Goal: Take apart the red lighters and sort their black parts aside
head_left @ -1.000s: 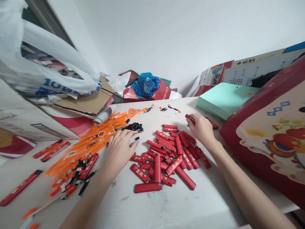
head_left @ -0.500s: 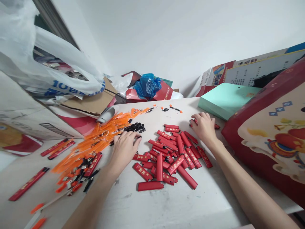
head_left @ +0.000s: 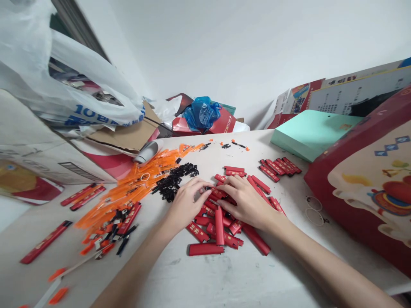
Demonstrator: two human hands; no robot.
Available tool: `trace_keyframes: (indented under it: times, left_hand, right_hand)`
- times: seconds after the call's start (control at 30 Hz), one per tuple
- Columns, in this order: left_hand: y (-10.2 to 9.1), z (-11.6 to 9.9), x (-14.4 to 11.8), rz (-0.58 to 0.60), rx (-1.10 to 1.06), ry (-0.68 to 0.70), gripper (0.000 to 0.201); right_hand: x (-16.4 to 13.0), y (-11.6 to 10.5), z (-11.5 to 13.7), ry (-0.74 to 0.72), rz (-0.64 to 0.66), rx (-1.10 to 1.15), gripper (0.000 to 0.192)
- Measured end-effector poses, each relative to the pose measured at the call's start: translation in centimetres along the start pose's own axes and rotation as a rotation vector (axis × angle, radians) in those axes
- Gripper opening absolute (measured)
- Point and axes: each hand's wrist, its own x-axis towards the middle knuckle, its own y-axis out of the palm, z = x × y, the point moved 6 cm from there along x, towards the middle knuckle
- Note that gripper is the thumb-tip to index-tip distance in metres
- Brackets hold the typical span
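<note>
A loose pile of red lighter cases (head_left: 221, 222) lies on the white table (head_left: 224, 278) in front of me. Both my hands rest on top of it. My left hand (head_left: 186, 203) reaches in from the left, its fingertips touching a red case at the pile's top. My right hand (head_left: 245, 201) lies palm-down over the pile, and its fingers grip that same red case (head_left: 215, 191). A heap of small black parts (head_left: 175, 179) sits just left of my left hand. A neat row of red cases (head_left: 279, 166) lies to the right, apart from both hands.
Orange plastic strips (head_left: 135, 188) spread across the left. Long red sticks (head_left: 46, 241) lie further left. A mint green box (head_left: 308, 132) and a large red box (head_left: 369, 184) stand on the right. Cardboard boxes and a white bag (head_left: 80, 107) stand on the left, and rubber bands (head_left: 314, 209) lie near the red box.
My right hand left the row of red cases by the mint box and came back left onto the pile. My left hand moved right from the black parts to meet it.
</note>
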Motion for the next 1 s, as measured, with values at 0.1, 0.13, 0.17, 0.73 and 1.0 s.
trace_keyframes:
  times: [0.1, 0.13, 0.17, 0.73, 1.0]
  left_hand:
    - [0.2, 0.1, 0.0, 0.01, -0.011, 0.006, 0.018]
    - [0.2, 0.1, 0.1, 0.005, -0.011, 0.008, 0.017]
    - [0.1, 0.1, 0.1, -0.001, -0.012, 0.01, 0.017]
    - [-1.4, 0.8, 0.2, -0.097, 0.038, -0.022, 0.013]
    - [-1.6, 0.5, -0.1, -0.121, -0.484, -0.195, 0.029]
  right_hand:
    - [0.0, 0.0, 0.1, 0.001, -0.005, -0.023, 0.026]
    - [0.1, 0.0, 0.2, 0.0, -0.005, -0.024, 0.024]
    - [0.1, -0.1, 0.2, 0.0, -0.006, -0.022, 0.023]
    - [-0.2, -1.9, -2.3, 0.216, -0.292, 0.311, 0.023]
    - [-0.1, -2.6, -2.0, 0.323, -0.294, 0.691, 0.027]
